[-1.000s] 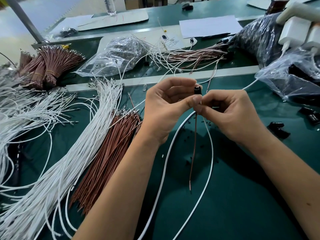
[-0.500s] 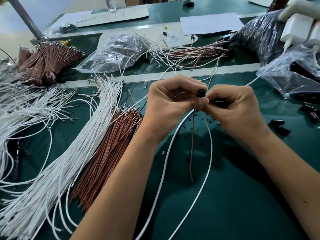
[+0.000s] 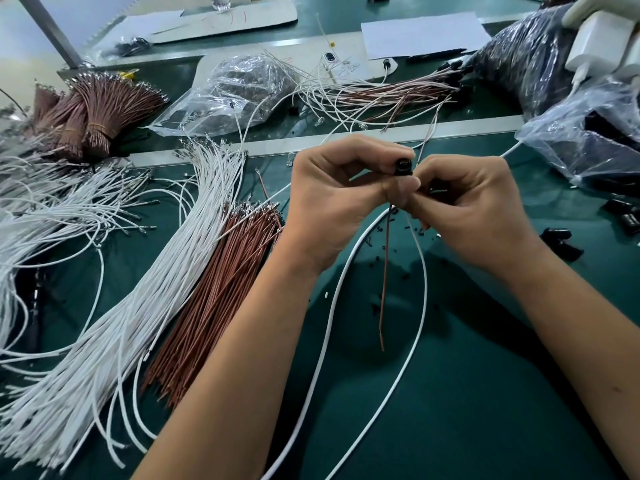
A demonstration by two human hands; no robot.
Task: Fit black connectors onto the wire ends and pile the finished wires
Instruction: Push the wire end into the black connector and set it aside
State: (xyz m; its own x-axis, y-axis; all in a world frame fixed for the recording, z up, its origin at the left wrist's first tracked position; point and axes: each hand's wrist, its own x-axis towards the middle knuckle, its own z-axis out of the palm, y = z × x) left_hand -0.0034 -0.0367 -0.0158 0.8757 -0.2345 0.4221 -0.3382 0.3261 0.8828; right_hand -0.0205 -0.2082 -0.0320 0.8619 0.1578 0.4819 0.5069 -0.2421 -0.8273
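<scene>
Head view, sole view. At centre frame, the left hand [image 3: 332, 199] and right hand [image 3: 471, 209] meet above the green surface [image 3: 485, 393]. Left fingers [image 3: 401, 183] are curled and clamped on a black connector [image 3: 404, 167]; thumb and forefinger pinch it. Right-hand fingers are curled close against the connector's underside, pinching the wires where they enter; the exact contact point is hidden behind the knuckles. A brown wire [image 3: 383, 285] hangs straight down from the connector, its free end clear of the hands. A white wire [image 3: 420, 271] also drops from the grip and loops toward the lower edge of the frame.

Judgement: one unit is mid-assembly; whether both wire ends are fully seated cannot be told.

Done: a pile of finished wires [image 3: 391, 95], white and brown with black ends, lies at upper centre-right, well apart from the hands.

Left: a large fan of loose white wires [image 3: 114, 323] at lower left and a bundle of loose brown wires [image 3: 214, 296] just beside it, both bare of connectors. Tied brown bundles [image 3: 90, 112] sit at upper left. Spare connectors [image 3: 561, 240] lie at right, near a clear bag [image 3: 588, 140] of dark parts.

Assessment: the stock outstanding far exceeds the finished pile; the task appears to be at an early stage.
</scene>
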